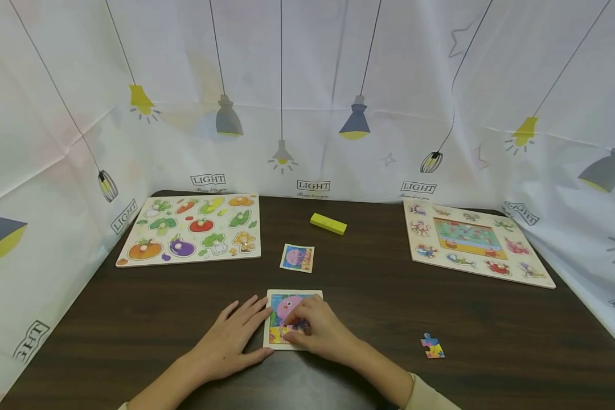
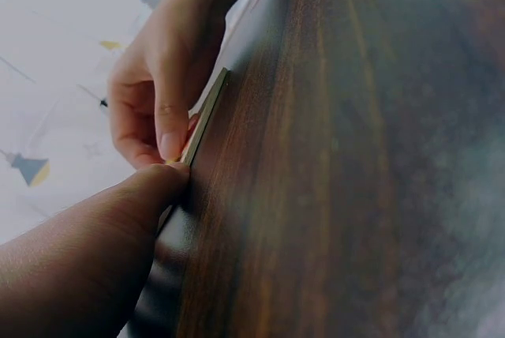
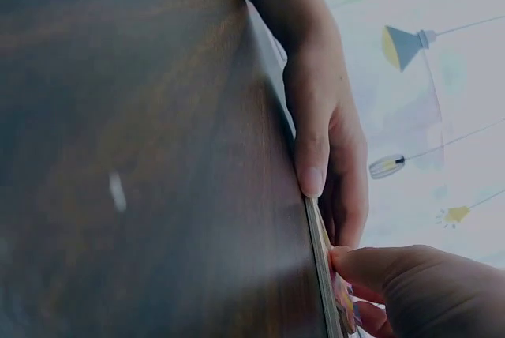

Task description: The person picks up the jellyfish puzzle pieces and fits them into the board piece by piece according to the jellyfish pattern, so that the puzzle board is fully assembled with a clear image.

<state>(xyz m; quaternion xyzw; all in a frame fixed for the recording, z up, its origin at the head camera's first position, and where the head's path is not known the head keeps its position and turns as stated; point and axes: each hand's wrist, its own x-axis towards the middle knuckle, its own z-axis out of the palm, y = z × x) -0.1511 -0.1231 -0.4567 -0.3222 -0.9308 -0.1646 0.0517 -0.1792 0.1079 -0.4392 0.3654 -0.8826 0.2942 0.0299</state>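
A small square jigsaw puzzle (image 1: 288, 307) in a pale wooden frame lies on the table, with a pink round creature in its picture. My left hand (image 1: 236, 333) rests flat at its left side, fingers extended and touching the frame's edge. Over the puzzle's right half, the right hand (image 1: 328, 333) pinches a puzzle piece (image 3: 345, 294) between thumb and fingers, low against the board; the hand hides most of that piece. A loose puzzle piece (image 1: 433, 346) in blue, pink and yellow lies to the right. Behind the puzzle is a small picture card (image 1: 297, 258).
A wooden vegetable board (image 1: 154, 259) stands at the back left and a sea-animal board (image 1: 461, 256) at the back right. Between them lies a yellow block (image 1: 328, 224). A white curtain printed with lamps (image 1: 307, 68) borders the dark table (image 1: 379, 285).
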